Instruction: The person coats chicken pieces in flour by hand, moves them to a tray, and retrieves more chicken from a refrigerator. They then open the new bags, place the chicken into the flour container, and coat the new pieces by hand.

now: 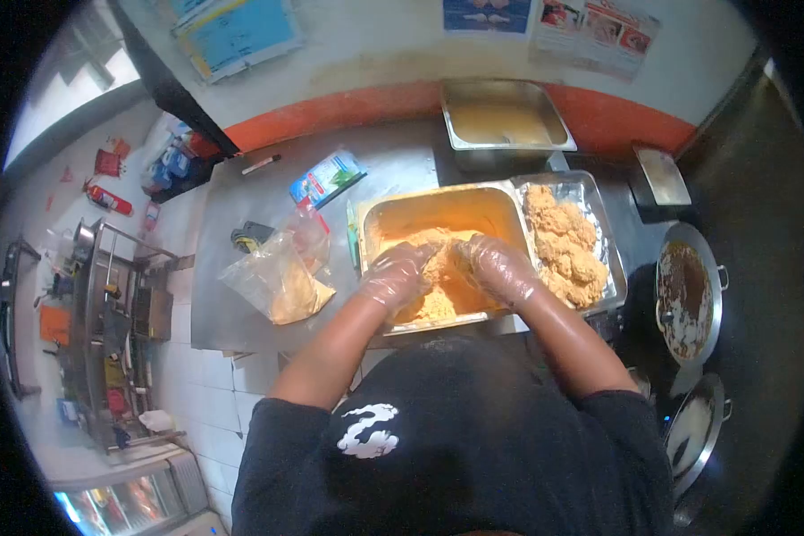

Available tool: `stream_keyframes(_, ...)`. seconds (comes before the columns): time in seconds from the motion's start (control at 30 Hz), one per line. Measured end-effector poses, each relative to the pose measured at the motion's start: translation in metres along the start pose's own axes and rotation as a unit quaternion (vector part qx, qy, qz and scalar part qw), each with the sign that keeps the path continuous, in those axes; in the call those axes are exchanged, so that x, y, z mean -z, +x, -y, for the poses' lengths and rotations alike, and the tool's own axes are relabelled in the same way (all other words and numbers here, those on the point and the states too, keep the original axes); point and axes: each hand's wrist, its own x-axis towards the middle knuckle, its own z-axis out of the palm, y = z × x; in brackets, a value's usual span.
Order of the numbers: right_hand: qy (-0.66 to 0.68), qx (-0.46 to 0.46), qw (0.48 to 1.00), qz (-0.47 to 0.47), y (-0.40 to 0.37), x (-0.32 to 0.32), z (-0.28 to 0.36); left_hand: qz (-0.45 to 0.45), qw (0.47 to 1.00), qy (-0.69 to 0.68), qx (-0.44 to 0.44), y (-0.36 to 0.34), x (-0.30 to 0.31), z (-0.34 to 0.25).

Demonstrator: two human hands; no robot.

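Both of my hands wear clear plastic gloves and are inside a deep metal pan (496, 196) of orange-yellow breading flour (436, 305). My left hand (397, 273) is at the left side of the pan, its fingers curled into the flour. From the right, my right hand (500, 266) reaches in with bent fingers facing the left hand. Flour-coated clumps show between the two hands; whether a piece is inside either grip is hidden. Touching the pan's right side, a foil-lined tray (606, 192) carries several breaded chicken pieces (567, 246).
On the steel table (232, 214) at left lie a clear bag of flour (295, 290), a blue packet (328, 179) and a marker (261, 164). Behind the pan stands another metal pan (500, 121) of cloudy liquid. Two large woks (688, 290) are at right.
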Motion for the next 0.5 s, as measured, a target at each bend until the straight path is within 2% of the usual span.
stream_keyframes(0.13,-0.03,-0.039,0.999,-0.018,-0.006,0.007,0.001,-0.165,0.978,-0.014,-0.125,-0.013,-0.011,0.007)
stream_keyframes(0.23,-0.067,-0.034,0.997,-0.024,-0.015,0.003,0.009,-0.098,0.99,0.032,-0.096,-0.015,-0.01,0.005)
stream_keyframes(0.27,-0.084,-0.019,0.996,-0.022,-0.014,0.002,0.008,-0.129,0.983,0.033,-0.129,-0.016,-0.013,0.003)
stream_keyframes(0.3,-0.108,-0.007,0.994,-0.027,-0.011,0.007,-0.001,-0.138,0.982,0.028,-0.123,-0.011,-0.014,0.003)
stream_keyframes(0.37,-0.208,0.026,0.974,-0.091,-0.007,-0.036,-0.03,-0.142,0.982,0.026,-0.119,-0.006,-0.024,0.011)
stream_keyframes(0.4,-0.065,0.034,0.991,-0.116,-0.013,-0.022,-0.03,-0.155,0.978,0.019,-0.136,-0.002,-0.025,0.015)
stream_keyframes(0.43,0.077,0.046,0.986,-0.141,-0.019,-0.004,-0.029,-0.168,0.974,0.009,-0.15,0.001,-0.028,0.02)
stream_keyframes(0.5,0.311,-0.088,0.934,-0.152,-0.036,0.047,-0.015,-0.194,0.968,-0.036,-0.155,0.01,-0.027,0.005)
